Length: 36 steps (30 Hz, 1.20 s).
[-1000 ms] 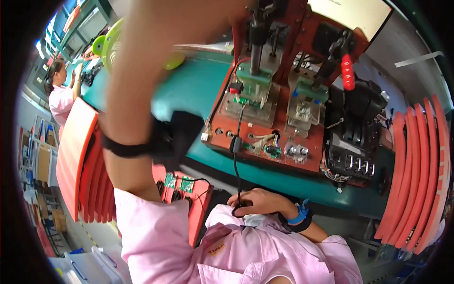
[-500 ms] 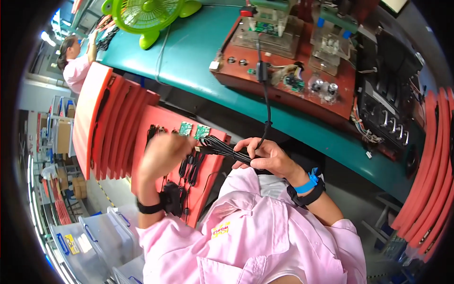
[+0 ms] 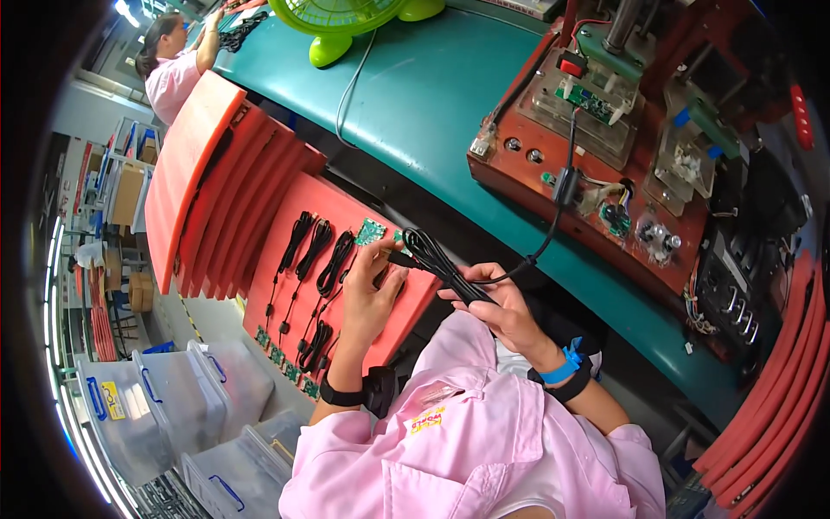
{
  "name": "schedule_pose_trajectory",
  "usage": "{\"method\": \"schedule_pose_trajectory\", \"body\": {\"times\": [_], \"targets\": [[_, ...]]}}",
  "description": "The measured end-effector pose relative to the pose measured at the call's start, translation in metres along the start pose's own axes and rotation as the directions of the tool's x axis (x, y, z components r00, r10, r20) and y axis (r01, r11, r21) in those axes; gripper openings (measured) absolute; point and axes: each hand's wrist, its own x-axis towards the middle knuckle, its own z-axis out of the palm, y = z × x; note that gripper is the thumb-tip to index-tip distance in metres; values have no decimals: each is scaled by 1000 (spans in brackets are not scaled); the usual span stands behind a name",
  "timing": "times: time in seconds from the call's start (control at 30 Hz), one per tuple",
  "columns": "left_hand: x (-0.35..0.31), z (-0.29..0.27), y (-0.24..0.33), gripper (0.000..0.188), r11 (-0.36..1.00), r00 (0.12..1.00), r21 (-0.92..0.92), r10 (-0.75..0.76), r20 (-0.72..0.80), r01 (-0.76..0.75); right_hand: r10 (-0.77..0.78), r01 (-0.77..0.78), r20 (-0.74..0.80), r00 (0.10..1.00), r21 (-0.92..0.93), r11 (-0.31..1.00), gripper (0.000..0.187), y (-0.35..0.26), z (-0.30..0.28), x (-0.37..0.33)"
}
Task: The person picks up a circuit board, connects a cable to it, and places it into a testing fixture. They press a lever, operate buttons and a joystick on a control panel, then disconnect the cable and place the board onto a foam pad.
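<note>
You seemingly ready the coiled cable (image 3: 429, 259), right hand (image 3: 508, 313) clasping it; left hand (image 3: 372, 290), hold unclear, should pinch its plug (image 3: 401, 259).

Left hand (image 3: 367, 298) and right hand (image 3: 512, 318) (near, but apart) both have bent fingers (image 3: 489, 273).

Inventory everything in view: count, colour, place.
cable bundle: one, black, centre
foam tray: one, red, centre left
cables: several, black, on tray
circuit boards: several, green, on tray
stacked trays: several, red, left and right
table: one, green, upper centre
fan: one, green, on table
fixture: one, red, on table
boxes: several, clear, lower left
co-worker: one, pink top, upper left
shirt: one, pink, bottom
left hand: one, bare, at the bundle's end
right hand: one, bare, gripping the bundle
</note>
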Motion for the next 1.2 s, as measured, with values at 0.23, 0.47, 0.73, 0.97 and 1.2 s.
{"method": "schedule_pose_trajectory", "body": {"times": [0.23,0.47,0.73,0.97,1.2], "targets": [[34,28,25,33,907,984,-400,-167,-54,132,59,-59,27,998,-1,998,58,-1,-2,15],[54,40,56,29,959,971,237,192,-141,-155,-14,51,124,992,-297,953,59,-3,-9,20],[78,25,87,22,874,942,360,332,45,-325,9,152,283,959,-542,826,40,-24,-22,4],[73,33,103,21,887,958,368,282,50,-280,-13,150,214,977,-639,754,28,-26,-32,-14],[72,29,128,21,876,996,475,51,70,-78,29,162,264,964,-671,723,27,-54,-36,-30]]}}
